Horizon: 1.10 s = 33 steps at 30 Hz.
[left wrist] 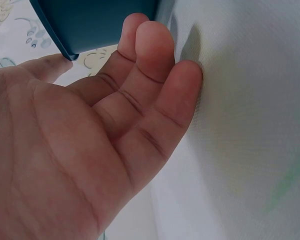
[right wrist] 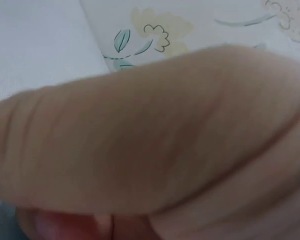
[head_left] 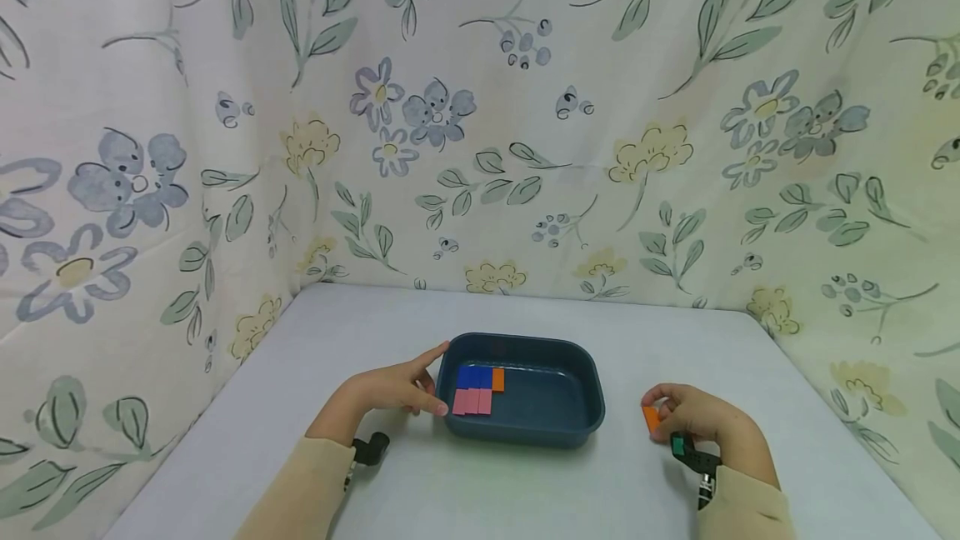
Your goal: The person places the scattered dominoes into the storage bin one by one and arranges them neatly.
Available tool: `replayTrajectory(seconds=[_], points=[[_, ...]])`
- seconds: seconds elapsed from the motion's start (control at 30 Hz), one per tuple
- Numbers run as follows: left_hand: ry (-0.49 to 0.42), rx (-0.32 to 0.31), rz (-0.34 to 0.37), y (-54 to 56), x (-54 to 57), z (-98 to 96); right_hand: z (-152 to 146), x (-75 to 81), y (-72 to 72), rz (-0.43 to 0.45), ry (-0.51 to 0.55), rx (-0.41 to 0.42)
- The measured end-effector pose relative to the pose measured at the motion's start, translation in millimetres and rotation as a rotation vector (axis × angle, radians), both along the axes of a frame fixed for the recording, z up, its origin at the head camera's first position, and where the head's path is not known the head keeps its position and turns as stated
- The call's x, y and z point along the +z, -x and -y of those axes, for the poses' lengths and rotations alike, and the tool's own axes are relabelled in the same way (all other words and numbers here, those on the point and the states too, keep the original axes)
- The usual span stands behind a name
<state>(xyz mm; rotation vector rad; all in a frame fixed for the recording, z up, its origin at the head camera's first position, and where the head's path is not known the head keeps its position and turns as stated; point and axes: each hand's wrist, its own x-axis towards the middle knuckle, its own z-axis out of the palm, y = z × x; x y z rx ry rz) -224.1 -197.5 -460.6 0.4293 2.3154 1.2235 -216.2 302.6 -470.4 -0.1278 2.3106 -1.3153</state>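
Note:
A dark blue rectangular tray (head_left: 525, 432) stands on the table. Inside it, at the left, lie blue tiles (head_left: 474, 377) in a row with one orange tile (head_left: 498, 379), and pink tiles (head_left: 472, 401) sit in front of them. My left hand (head_left: 390, 386) is at the tray's left side, index finger and thumb spread along its rim. In the left wrist view the other fingers (left wrist: 155, 55) bend loosely beside the tray wall, holding nothing. Right of the tray, my right hand (head_left: 693, 411) pinches another orange tile (head_left: 651, 418) between thumb and fingers; the right wrist view mostly hides it.
The white table (head_left: 510, 498) reaches back to a floral curtain (head_left: 495, 215) that hangs behind and along both sides. Each wrist wears a small dark camera, one on the left (head_left: 371, 448) and one on the right (head_left: 697, 458).

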Motion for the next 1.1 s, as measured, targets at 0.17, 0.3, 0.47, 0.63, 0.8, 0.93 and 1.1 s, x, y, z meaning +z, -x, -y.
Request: replayTrajectory(seconds=[0.17,0.3,0.47,0.63,0.8,0.93,1.1], points=[[0.011,0.006,-0.003,-0.1,0.4,-0.7,0.6,1.9,-0.8,-0.015,0.005,0.003],[0.012,0.008,-0.003,0.1,0.5,-0.7,2.1,1.7,-1.3,-0.016,-0.007,-0.028],[0.011,0.005,-0.005,-0.1,1.2,-1.0,4.9,1.7,-1.1,-0.027,-0.051,-0.058],[0.017,0.009,-0.006,-0.3,1.4,-1.6,8.8,9.4,-0.9,-0.104,-0.129,-0.047],[0.025,0.012,-0.013,-0.2,1.3,-2.5,15.0,29.7,-2.9,-0.208,-0.186,-0.05],[0.023,0.011,-0.014,-0.4,1.5,-2.2,24.9,47.9,-6.1,-0.264,-0.186,-0.043],[0.013,0.005,-0.009,-1.8,1.8,-1.6,43.9,65.1,-9.9,-0.315,-0.167,-0.005]])
